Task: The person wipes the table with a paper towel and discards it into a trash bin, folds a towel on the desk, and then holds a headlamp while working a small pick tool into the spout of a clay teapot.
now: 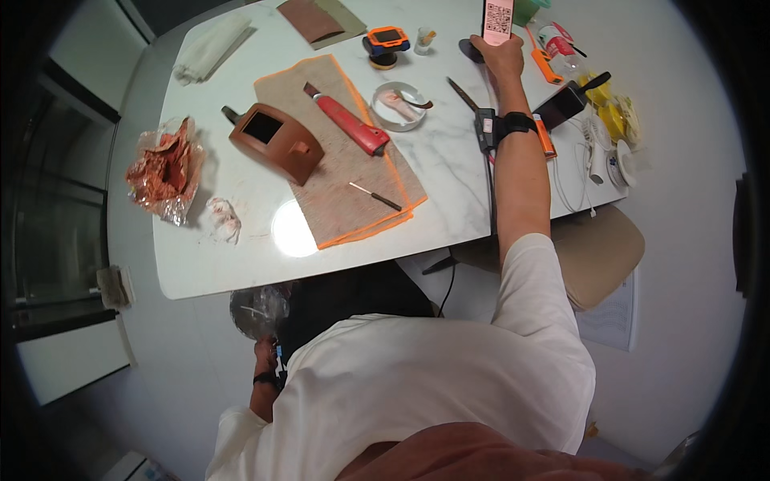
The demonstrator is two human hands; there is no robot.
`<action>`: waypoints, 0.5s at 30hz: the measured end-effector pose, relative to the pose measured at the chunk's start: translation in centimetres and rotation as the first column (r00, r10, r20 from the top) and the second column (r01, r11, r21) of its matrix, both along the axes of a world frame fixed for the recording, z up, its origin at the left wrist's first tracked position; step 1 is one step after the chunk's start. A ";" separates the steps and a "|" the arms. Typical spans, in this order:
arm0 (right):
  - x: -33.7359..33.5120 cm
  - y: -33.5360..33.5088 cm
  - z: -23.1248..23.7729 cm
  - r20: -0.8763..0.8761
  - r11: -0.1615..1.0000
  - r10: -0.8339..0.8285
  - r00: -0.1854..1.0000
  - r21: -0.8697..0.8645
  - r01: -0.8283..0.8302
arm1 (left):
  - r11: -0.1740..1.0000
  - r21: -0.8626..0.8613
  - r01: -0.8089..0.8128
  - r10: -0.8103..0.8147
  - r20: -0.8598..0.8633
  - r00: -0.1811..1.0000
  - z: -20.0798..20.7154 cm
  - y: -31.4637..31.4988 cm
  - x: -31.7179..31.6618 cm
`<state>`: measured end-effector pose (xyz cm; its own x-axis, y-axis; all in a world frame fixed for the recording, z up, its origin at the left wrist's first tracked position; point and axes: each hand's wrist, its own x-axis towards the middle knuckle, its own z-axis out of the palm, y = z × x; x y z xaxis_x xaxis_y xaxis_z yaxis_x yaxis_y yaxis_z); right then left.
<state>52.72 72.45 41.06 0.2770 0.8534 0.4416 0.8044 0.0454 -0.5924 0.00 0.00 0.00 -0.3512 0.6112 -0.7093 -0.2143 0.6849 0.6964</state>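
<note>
At the far right of the table my right hand point(502, 62) is closed around the lower part of a phone point(498, 22) whose lit pink screen shows a square code. A round black base point(472, 51) lies beside that hand. A black strap circles my right wrist area, and a dark caliper point(486, 128) lies just left of the forearm. Below the table's left front edge hangs my left hand point(265, 350), with a dark band on the wrist. Clear crumpled plastic point(259, 311) is right beyond it; the fingers are too hidden to read.
A brown cloth point(337, 216) bears a square-mouthed clay pot point(281, 144), a red-handled blade tool point(345, 120) and a thin black-handled tool point(377, 197). Plastic-wrapped clay point(167, 170) sits left. A glass dish point(400, 107) stands mid-table; a black box point(560, 107) and cables are right.
</note>
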 end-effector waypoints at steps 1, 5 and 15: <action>0.6 -0.2 -0.8 -0.017 1.000 0.000 1.000 -0.031 0.000 | 0.781 -0.293 0.551 -0.622 -0.443 0.646 -1.2 -2.6 -3.0; -0.5 -0.4 -0.8 0.052 0.997 -0.038 0.998 0.065 0.035 | 0.973 -0.174 -0.155 0.148 -0.049 0.988 2.0 0.4 -0.5; 0.9 1.6 -2.0 0.084 0.998 0.049 0.995 -0.040 -0.046 | 0.888 -0.232 -0.398 0.420 0.054 0.906 3.9 0.1 -1.9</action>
